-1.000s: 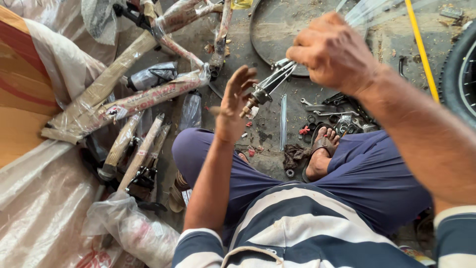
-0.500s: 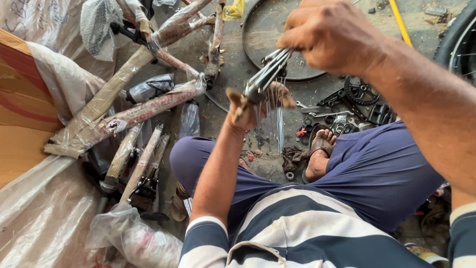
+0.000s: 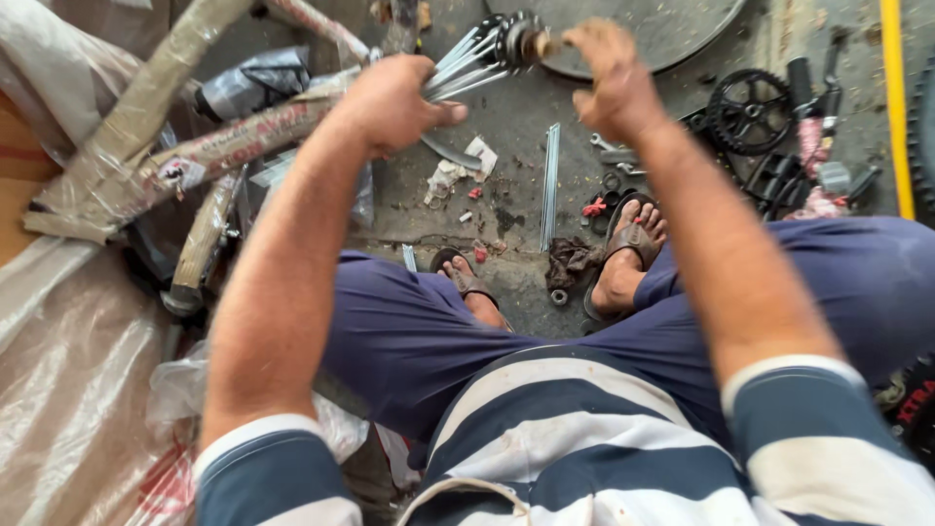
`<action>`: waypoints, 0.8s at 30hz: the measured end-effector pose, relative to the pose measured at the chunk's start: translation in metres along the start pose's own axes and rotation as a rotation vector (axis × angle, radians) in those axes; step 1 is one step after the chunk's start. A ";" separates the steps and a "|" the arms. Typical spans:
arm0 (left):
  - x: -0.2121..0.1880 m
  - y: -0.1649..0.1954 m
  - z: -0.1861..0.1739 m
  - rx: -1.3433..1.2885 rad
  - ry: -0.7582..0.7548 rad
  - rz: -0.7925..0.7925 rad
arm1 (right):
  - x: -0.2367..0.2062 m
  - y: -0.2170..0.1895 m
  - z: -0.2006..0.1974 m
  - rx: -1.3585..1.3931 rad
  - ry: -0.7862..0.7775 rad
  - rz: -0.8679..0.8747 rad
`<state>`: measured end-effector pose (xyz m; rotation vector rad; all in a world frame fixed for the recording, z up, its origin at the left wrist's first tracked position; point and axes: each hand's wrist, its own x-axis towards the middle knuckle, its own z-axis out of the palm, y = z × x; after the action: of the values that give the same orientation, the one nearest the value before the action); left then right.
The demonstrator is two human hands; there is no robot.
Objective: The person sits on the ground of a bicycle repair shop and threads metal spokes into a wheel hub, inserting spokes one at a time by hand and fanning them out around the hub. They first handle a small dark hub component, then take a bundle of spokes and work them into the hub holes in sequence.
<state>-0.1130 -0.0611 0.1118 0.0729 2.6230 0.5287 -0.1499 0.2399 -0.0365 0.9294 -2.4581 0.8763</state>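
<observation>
I sat low over the concrete floor (image 3: 506, 117) with both arms raised in front of me. My left hand (image 3: 390, 102) was closed in a tight grip around a bundle of thin steel spokes (image 3: 463, 70), which fanned from my fist up to a wheel hub (image 3: 514, 39) held in the air just beyond my knuckles. My right hand (image 3: 609, 83) had its fingertips pinched narrow on the axle end (image 3: 541, 44) of that hub, so the hub hung between my two hands, above the floor and clear of it. To my left lay a bicycle frame (image 3: 175, 146) wrapped in brown paper and clear plastic, close beside my left forearm, with more plastic sheeting (image 3: 68, 390) bunched below it. Straight under the hub lay a loose bright metal strip (image 3: 550, 185), torn paper scraps (image 3: 458, 170) and a dirty rag (image 3: 570, 261) near my sandalled right foot (image 3: 628, 248). Off to the right sat a black chainring (image 3: 748, 109) among other dark parts, and a yellow bar (image 3: 896, 107) ran along the edge. A large round metal disc (image 3: 662, 34) lay behind the hub.
</observation>
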 end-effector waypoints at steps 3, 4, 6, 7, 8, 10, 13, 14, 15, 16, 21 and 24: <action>0.007 0.003 -0.011 0.378 0.066 0.117 | -0.042 0.009 0.080 -0.068 -0.059 0.376; 0.008 0.005 -0.011 0.392 0.052 0.061 | -0.056 0.009 0.100 0.005 -0.248 0.688; 0.008 0.010 -0.008 0.420 0.031 -0.043 | -0.079 0.002 0.127 -0.006 -0.324 0.897; 0.008 0.013 -0.003 0.435 0.028 -0.051 | -0.091 -0.001 0.136 -0.015 -0.432 1.037; 0.008 0.014 0.002 0.453 0.028 -0.064 | -0.103 -0.003 0.143 -0.076 -0.487 1.003; 0.007 0.013 0.009 0.455 0.065 -0.046 | -0.108 -0.007 0.154 -0.146 -0.553 0.997; 0.006 0.007 0.019 0.437 0.115 0.005 | -0.098 -0.009 0.166 -0.166 -0.598 1.113; 0.005 0.004 0.022 0.453 0.097 -0.004 | -0.093 -0.009 0.169 -0.167 -0.606 1.166; 0.004 0.001 0.025 0.467 0.077 -0.012 | -0.088 -0.008 0.171 -0.171 -0.615 1.221; 0.000 -0.003 0.026 0.473 0.075 -0.031 | -0.084 -0.008 0.174 -0.178 -0.618 1.242; -0.024 -0.020 0.032 0.440 0.142 -0.119 | -0.083 -0.006 0.184 -0.217 -0.638 1.343; -0.040 -0.033 0.033 0.434 0.198 -0.165 | -0.093 0.002 0.192 -0.264 -0.616 1.282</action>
<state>-0.0617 -0.0851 0.0894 -0.0623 2.8586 -0.1007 -0.1073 0.1562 -0.2273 -0.7497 -3.5284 0.5393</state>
